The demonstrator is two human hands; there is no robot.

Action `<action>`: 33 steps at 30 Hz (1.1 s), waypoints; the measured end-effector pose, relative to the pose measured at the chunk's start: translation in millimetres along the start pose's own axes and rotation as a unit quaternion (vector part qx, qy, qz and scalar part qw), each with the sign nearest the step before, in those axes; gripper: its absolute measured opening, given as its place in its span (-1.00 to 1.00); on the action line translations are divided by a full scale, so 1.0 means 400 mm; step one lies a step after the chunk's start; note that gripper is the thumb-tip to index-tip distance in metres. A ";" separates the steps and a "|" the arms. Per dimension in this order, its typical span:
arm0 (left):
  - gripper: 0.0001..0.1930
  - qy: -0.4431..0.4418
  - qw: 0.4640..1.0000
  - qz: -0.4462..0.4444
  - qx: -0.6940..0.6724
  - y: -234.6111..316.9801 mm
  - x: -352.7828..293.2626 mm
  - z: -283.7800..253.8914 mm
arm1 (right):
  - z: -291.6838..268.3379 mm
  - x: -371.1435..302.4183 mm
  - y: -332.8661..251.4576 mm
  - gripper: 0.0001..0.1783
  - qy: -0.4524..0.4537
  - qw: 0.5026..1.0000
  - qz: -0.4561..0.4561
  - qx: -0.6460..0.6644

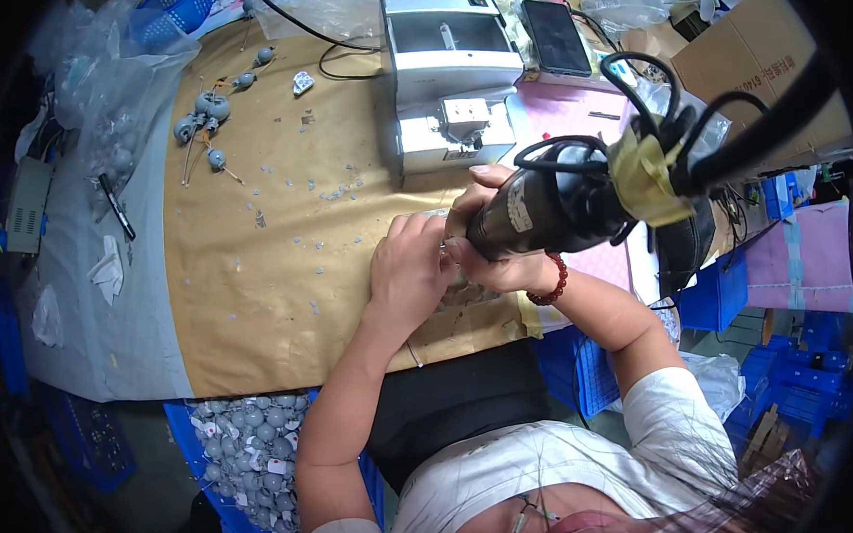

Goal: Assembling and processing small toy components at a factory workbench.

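Observation:
Near the front of the brown-covered table (255, 314), my left hand (408, 272) and my right hand (492, 268) meet with fingers bent and closed. Whatever they pinch is too small and covered to make out. A thin cord (415, 354) hangs below my left hand over the front edge. Just above my right hand is a black cylindrical device (520, 218) with cables and yellow tape, which hides part of that hand. Red beads (549, 284) circle my right wrist. Behind the hands stands a white and grey machine (454, 154).
Grey balls (212, 106) on cords lie at the back left, with small grey chips scattered on the cover. A black marker (115, 208) lies farther left. A phone (555, 38) rests beside the machine. A blue crate (206, 471) of grey balls stands below the table.

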State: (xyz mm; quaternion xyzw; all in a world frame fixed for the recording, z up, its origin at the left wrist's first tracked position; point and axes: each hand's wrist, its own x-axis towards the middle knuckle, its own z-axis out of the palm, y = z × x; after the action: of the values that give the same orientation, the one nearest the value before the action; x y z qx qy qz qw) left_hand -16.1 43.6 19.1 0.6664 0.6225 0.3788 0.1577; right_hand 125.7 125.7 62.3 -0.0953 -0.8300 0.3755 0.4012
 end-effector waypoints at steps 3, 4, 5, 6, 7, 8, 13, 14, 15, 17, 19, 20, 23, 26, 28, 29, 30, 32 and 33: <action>-0.66 -0.014 1.000 -0.013 0.007 -0.001 0.002 0.003 | 0.002 -0.015 0.016 -0.19 0.020 0.999 0.032 0.017; -0.66 -0.021 1.000 -0.019 0.011 0.001 0.004 0.005 | -0.002 -0.011 0.019 -0.18 0.027 0.999 0.035 0.026; -0.66 -0.035 0.999 -0.033 0.011 0.005 0.005 0.005 | -0.006 -0.007 0.021 -0.17 0.034 0.998 0.040 0.035; -0.66 -0.049 0.998 -0.049 0.015 0.011 0.008 -0.004 | -0.007 0.001 0.017 -0.25 0.050 0.994 0.077 0.065; -0.66 -0.062 0.996 -0.064 0.019 0.014 0.008 -0.009 | -0.012 0.012 0.011 -0.34 0.074 0.984 0.126 0.102; -0.66 -0.047 0.996 -0.070 0.009 0.009 0.005 -0.008 | -0.023 0.027 0.006 -0.42 0.119 0.970 0.168 0.127; -0.68 0.009 0.996 -0.082 -0.036 -0.006 -0.021 0.030 | -0.152 0.027 0.133 -0.54 0.301 0.912 0.272 0.060; -0.68 0.015 0.996 -0.082 -0.042 -0.005 -0.024 0.029 | -0.177 0.000 0.173 -0.53 0.287 0.909 0.302 0.023; -0.69 0.012 0.995 -0.082 -0.049 -0.005 -0.024 0.028 | -0.194 -0.030 0.205 -0.47 0.282 0.911 0.300 0.018; -0.69 0.019 0.996 -0.064 -0.066 -0.001 -0.023 0.030 | -0.193 -0.083 0.244 -0.37 0.272 0.927 0.256 -0.038; -0.69 0.025 0.994 -0.069 -0.077 -0.004 -0.036 0.032 | -0.165 -0.088 0.187 -0.34 0.184 0.928 0.129 -0.297; -0.69 0.031 0.993 -0.082 -0.073 -0.010 -0.047 0.027 | -0.124 -0.068 0.122 -0.41 0.154 0.931 0.091 -0.319; -0.68 0.034 0.993 -0.084 -0.076 -0.007 -0.046 0.036 | -0.080 -0.096 0.078 -0.54 -0.018 0.988 0.065 -0.142; -0.67 0.039 0.993 -0.077 -0.080 -0.001 -0.037 0.039 | -0.041 -0.117 0.107 -0.72 -0.025 0.991 0.076 -0.107; -0.67 0.040 0.992 -0.084 -0.083 0.000 -0.038 0.037 | -0.021 -0.111 0.119 -0.80 -0.011 0.994 0.071 -0.087; -0.68 0.035 0.992 -0.088 -0.081 -0.001 -0.041 0.037 | -0.008 -0.114 0.121 -0.84 0.007 0.993 0.098 -0.060; -0.68 0.033 0.992 -0.090 -0.080 -0.002 -0.041 0.036 | 0.003 -0.115 0.122 -0.87 0.023 0.992 0.122 -0.036; -0.68 0.031 0.992 -0.091 -0.079 -0.001 -0.038 0.033 | 0.020 -0.114 0.124 -0.92 0.059 0.981 0.185 0.009; -0.68 0.031 0.992 -0.092 -0.079 0.001 -0.038 0.033 | 0.029 -0.115 0.124 -0.91 0.077 0.971 0.225 0.032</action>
State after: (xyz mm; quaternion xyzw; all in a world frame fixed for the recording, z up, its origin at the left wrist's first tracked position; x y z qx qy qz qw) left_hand -5.7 32.6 5.8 0.5795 0.6539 0.4312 0.2250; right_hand 140.5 132.9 -4.5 -0.2956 -0.7413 0.4740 0.3720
